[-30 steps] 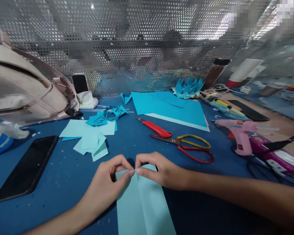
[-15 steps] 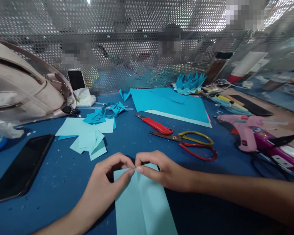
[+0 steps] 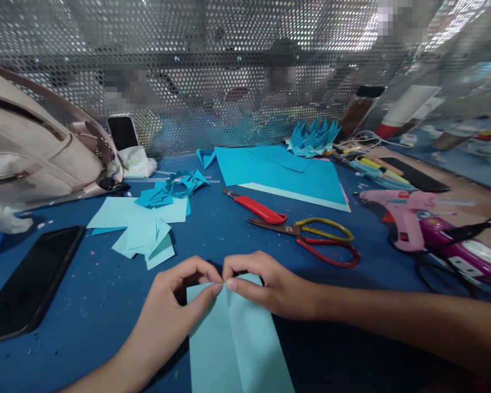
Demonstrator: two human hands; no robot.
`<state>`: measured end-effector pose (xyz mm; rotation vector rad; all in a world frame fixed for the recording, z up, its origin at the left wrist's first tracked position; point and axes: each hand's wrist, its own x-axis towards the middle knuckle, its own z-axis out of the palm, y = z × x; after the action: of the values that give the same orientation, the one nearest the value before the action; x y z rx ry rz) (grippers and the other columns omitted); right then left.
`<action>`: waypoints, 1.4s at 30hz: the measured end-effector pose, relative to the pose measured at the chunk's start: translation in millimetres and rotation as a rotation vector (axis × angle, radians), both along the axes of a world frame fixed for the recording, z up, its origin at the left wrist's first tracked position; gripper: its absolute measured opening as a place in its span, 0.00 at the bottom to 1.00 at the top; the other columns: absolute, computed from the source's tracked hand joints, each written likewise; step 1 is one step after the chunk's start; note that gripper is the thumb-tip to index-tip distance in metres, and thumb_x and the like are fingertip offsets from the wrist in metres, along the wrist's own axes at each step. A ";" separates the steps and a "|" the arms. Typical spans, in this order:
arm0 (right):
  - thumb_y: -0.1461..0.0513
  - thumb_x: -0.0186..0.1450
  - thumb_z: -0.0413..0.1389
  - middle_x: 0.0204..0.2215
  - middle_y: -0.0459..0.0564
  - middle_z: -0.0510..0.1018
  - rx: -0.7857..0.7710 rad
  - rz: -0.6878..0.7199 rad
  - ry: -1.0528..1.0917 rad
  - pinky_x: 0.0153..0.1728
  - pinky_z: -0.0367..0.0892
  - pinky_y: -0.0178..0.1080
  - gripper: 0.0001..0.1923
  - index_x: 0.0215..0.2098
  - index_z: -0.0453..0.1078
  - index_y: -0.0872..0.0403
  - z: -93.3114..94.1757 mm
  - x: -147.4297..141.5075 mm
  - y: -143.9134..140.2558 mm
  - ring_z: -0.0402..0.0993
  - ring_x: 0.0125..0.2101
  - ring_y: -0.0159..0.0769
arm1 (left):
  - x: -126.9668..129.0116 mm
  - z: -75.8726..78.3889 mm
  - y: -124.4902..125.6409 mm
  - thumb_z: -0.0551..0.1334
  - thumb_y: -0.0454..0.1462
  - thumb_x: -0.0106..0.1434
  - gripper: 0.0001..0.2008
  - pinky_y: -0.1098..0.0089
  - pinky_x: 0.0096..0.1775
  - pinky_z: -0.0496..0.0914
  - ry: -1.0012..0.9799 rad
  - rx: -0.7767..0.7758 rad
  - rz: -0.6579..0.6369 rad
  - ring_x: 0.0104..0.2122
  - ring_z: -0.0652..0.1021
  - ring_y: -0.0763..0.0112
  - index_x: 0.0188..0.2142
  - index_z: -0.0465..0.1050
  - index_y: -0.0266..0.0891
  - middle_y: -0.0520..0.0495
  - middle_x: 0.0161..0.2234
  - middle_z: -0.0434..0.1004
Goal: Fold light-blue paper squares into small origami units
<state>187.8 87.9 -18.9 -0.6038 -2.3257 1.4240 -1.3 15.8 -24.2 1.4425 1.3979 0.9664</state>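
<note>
both grips, left hand (image 3: pixel 175 305) and right hand (image 3: pixel 270 286), pinched on pale blue paper (image 3: pixel 237 349) at near bench (image 3: pixel 85 305) edge; no readable writing.

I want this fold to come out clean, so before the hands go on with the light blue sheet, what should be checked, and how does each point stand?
1. Both hands on the sheet: left hand and right hand pinch the top edge of the light blue paper. Ok.
2. Fingertips meet at the centre crease: ok.
3. Top corners folded evenly: hidden under the fingers. Cannot tell.
4. Sheet lies flat on the blue table: ok for the visible part.
5. Scissors and red knife lie apart from the hands: ok.
6. Black phone lies apart from the sheet: ok.
</note>
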 end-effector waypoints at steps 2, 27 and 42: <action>0.64 0.68 0.50 0.25 0.41 0.66 0.001 -0.008 -0.002 0.32 0.56 0.31 0.08 0.30 0.63 0.55 0.6 -0.5 0.0 0.62 0.28 0.28 | -0.6 0.3 0.7 0.63 0.38 0.60 0.05 0.73 0.36 0.67 -0.002 -0.005 -0.007 0.33 0.74 0.68 0.30 0.75 0.41 0.51 0.29 0.76; 0.66 0.67 0.52 0.28 0.42 0.70 -0.025 -0.121 0.048 0.36 0.59 0.31 0.08 0.30 0.66 0.56 -0.3 -1.2 -1.1 0.66 0.31 0.29 | -6.9 0.9 6.4 0.68 0.42 0.54 0.08 0.74 0.25 0.61 -0.012 -0.132 0.050 0.24 0.69 0.72 0.27 0.78 0.39 0.50 0.24 0.77; 0.57 0.62 0.61 0.25 0.44 0.73 -0.116 -0.280 0.001 0.23 0.54 0.31 0.11 0.26 0.71 0.57 -5.4 -1.0 3.0 0.62 0.23 0.26 | -8.8 1.8 5.2 0.70 0.45 0.51 0.14 0.74 0.24 0.58 -0.054 -0.230 0.150 0.20 0.67 0.74 0.21 0.75 0.37 0.50 0.20 0.72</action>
<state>186.7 91.0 -24.3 -0.9207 -2.0692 1.4303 -10.2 21.0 -22.3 1.1475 1.5397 0.8974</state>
